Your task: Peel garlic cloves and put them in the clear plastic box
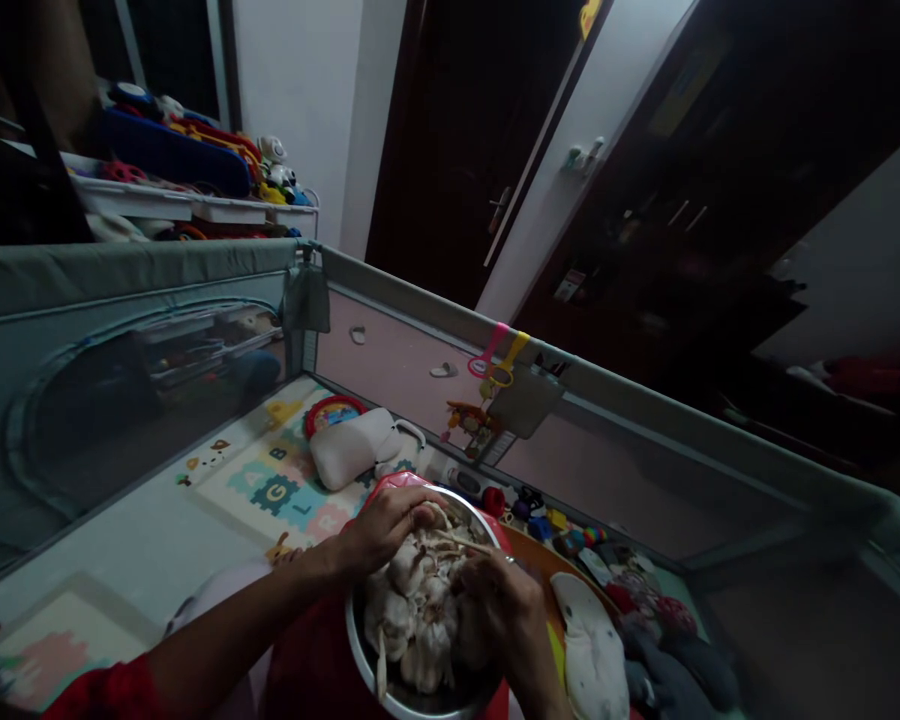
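Note:
A round metal bowl (360, 640) piled with several pale garlic bulbs (420, 620) sits low in the middle of the view, on something red. My left hand (382, 525) reaches in from the left and curls over the top of the pile at the bowl's far side. My right hand (499, 595) is over the bowl's right side, fingers pinched on a garlic bulb with a long dry stalk (457, 543). Both hands work close together above the bulbs.
I sit inside a grey fabric playpen (195, 262) with an alphabet play mat (277, 485). A white pillow (349, 448), small toys (525, 505) and a white plush toy (589, 650) lie around. A dark wooden door (457, 140) stands beyond.

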Motion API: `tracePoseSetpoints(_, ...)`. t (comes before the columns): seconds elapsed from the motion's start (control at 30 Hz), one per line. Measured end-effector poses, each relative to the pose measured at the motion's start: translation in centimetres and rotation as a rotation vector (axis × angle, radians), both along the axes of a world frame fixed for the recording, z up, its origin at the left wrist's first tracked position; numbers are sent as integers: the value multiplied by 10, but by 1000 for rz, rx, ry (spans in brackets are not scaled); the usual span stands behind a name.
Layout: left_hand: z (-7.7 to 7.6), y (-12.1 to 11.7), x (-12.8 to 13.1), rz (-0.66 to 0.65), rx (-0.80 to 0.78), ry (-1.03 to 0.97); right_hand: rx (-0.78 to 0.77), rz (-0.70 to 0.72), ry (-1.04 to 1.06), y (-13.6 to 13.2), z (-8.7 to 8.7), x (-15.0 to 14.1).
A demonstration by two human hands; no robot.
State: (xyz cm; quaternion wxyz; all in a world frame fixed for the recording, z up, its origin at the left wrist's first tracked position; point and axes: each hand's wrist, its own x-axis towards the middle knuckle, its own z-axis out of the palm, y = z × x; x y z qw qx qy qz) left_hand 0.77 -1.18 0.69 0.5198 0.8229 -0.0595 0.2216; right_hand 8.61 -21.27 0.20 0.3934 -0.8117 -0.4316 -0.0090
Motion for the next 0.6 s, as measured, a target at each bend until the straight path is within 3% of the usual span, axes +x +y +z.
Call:
tracePoseSetpoints(0.13,-4,1,5,-58,-21,7,-161,123,-243,13,2,-6)
tracePoseSetpoints(0.27,-13,0,11,-93,-2,42,-106,238,-261,13,9,-1)
tracePoseSetpoints(0.47,-17,-3,10,-101,49,56,126,-3,-225,5,17,5)
tracePoseSetpoints(0.6,-19,-6,10,-95,50,36,114,89,-211,18,19,-2)
